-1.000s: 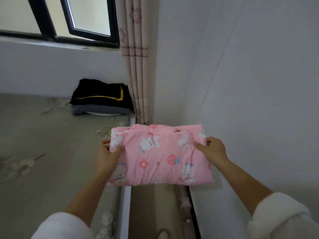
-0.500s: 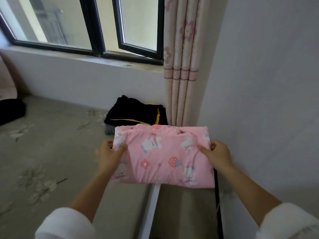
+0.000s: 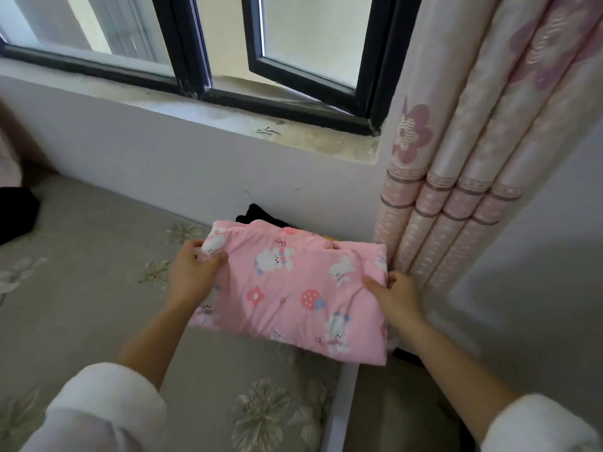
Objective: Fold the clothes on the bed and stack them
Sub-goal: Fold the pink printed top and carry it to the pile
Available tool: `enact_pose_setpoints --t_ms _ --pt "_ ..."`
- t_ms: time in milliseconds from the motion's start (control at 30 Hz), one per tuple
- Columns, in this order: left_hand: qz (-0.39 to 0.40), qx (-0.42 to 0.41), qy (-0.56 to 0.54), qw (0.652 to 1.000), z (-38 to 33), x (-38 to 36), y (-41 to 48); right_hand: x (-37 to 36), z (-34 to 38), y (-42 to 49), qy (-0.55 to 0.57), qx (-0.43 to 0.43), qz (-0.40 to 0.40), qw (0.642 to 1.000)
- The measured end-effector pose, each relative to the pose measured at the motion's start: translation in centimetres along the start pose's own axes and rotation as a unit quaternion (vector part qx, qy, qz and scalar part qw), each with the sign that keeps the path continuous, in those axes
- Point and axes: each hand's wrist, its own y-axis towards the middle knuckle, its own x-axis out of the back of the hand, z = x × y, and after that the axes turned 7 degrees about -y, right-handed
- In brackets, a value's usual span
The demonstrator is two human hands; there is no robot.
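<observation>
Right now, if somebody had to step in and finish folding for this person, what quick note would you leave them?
Left hand: grips the left edge of the folded pink bunny-print garment.
Right hand: grips its right edge.
Garment: held roughly level over the black folded stack, beside the curtain; whether it touches the stack is hidden.
Done: pink garment folded.
Left: lower it onto the stack and let go. A dark item at the far left of the bed may need folding too.

No words, numbers or brand marks could be read; the folded pink garment (image 3: 293, 288) bore only rabbit, strawberry and flower prints.
</observation>
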Motion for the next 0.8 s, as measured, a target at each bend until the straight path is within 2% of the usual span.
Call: enact_pose_setpoints --t_ms 333,500,533,600,667,733,767,800 --pt "-0.022 -0.016 0.114 0.993 -0.8 -4.8 16.3 -8.0 2.4 12.6 0.01 -0.07 0.006 0.997" --pt "0.07 0.047 0.297 0.951 3.7 -9.5 17.4 -11.3 0.6 15.7 -0.056 -0.133 0.027 0.989" --pt "0.064 0.047 0.315 0.946 4.2 -10.3 16.8 -11.6 0.3 16.0 -0.063 -0.15 0.034 0.986" --pt "0.047 -0.012 0.322 0.946 4.8 -11.5 15.2 -11.8 0.2 16.4 -0.076 -0.17 0.033 0.982" --pt "0.06 -0.067 0.315 0.945 5.3 -12.1 13.2 -11.7 0.4 16.0 -0.126 -0.127 -0.009 0.984" --pt "0.092 -0.071 0.327 0.938 5.8 -12.6 11.6 -11.5 1.0 14.5 -0.19 0.012 -0.065 0.98" --pt "0.112 -0.061 0.337 0.933 6.1 -12.9 11.4 -11.6 1.3 13.5 -0.209 0.101 -0.065 0.97" --pt "0.129 -0.053 0.344 0.929 6.3 -13.3 11.6 -11.9 1.4 12.7 -0.233 0.176 -0.032 0.956"
